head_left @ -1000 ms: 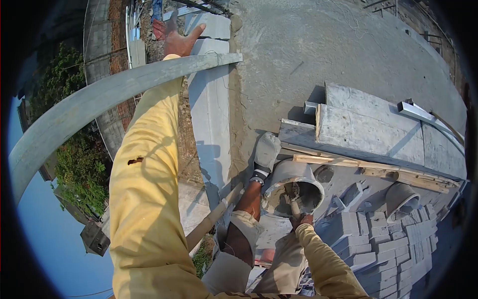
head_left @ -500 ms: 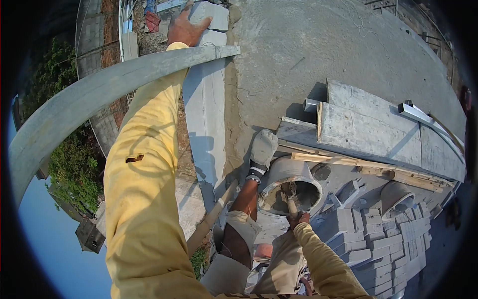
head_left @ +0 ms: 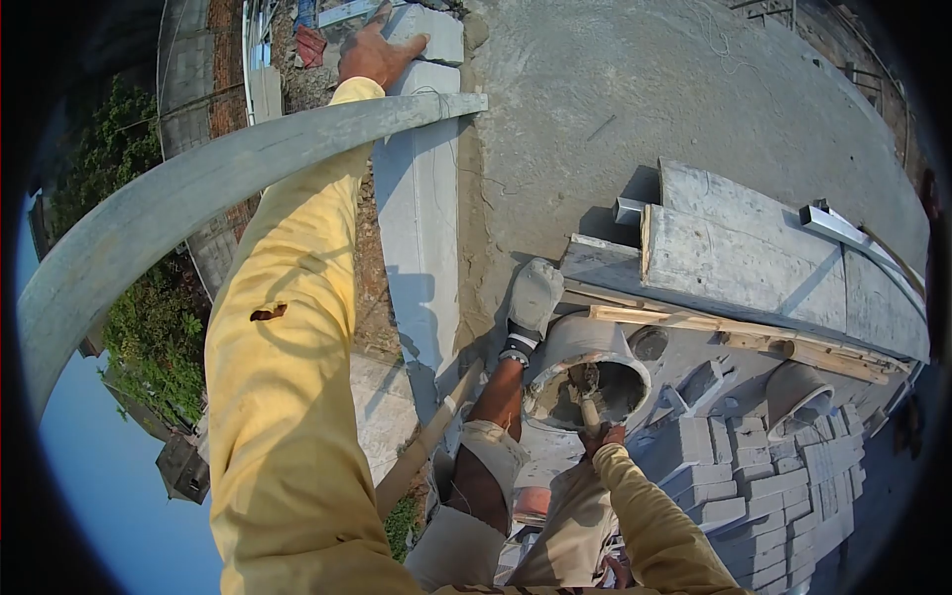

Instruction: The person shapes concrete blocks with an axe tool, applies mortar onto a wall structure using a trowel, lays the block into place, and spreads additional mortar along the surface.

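My left hand (head_left: pixel 377 52) lies on a pale grey block (head_left: pixel 436 38) at the far end of a low block wall (head_left: pixel 426 218), its thumb and fingers spread. My right hand (head_left: pixel 603 438) is wrapped around the handle of a trowel (head_left: pixel 590 409). The trowel's blade is down in a bucket (head_left: pixel 643 375), among wet grey mortar (head_left: pixel 557 399); mortar partly hides the blade. The bucket stands beside my shoe (head_left: pixel 535 293).
A curved grey post (head_left: pixel 198 164) crosses above my left forearm. Grey boards (head_left: pixel 744 248) and timber strips (head_left: pixel 694 325) lie beyond the bucket. Stacked blocks (head_left: pixel 783 496) and another bucket (head_left: pixel 798 397) are at the right. Rough concrete floor (head_left: pixel 595 109) adjoins the wall.
The whole view has shifted slightly to the right. Both hands keep nearly the same places, the left on the block and the right on the trowel in the bucket.
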`<control>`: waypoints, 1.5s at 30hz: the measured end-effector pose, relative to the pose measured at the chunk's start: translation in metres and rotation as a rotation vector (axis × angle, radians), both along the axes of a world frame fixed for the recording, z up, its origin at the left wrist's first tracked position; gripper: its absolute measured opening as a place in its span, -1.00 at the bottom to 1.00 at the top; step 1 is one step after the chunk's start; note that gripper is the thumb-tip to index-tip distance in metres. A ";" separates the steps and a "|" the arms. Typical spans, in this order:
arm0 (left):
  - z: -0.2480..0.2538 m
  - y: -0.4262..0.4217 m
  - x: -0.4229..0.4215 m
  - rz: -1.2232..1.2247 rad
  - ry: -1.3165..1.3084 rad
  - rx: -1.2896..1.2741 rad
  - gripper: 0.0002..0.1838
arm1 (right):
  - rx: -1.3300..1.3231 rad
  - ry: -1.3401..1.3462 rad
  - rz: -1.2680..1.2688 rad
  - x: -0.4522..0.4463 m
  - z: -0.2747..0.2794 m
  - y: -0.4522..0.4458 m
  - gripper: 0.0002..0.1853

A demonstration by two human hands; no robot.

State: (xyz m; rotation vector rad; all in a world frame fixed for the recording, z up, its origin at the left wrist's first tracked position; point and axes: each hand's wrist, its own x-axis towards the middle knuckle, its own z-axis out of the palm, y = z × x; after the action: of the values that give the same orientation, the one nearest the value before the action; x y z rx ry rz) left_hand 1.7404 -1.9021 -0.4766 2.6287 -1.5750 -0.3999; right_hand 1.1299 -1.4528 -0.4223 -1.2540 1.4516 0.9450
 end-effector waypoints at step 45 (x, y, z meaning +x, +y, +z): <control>-0.042 0.045 0.034 0.578 0.395 -0.028 -0.16 | -0.068 0.134 -0.275 0.011 -0.002 0.009 -0.32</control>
State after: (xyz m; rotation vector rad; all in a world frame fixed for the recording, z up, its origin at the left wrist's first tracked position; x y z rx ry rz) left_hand 1.7748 -1.8568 -0.5190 2.6062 -0.6660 -0.7718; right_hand 1.1407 -1.4433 -0.4242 -1.0208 1.7236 0.8112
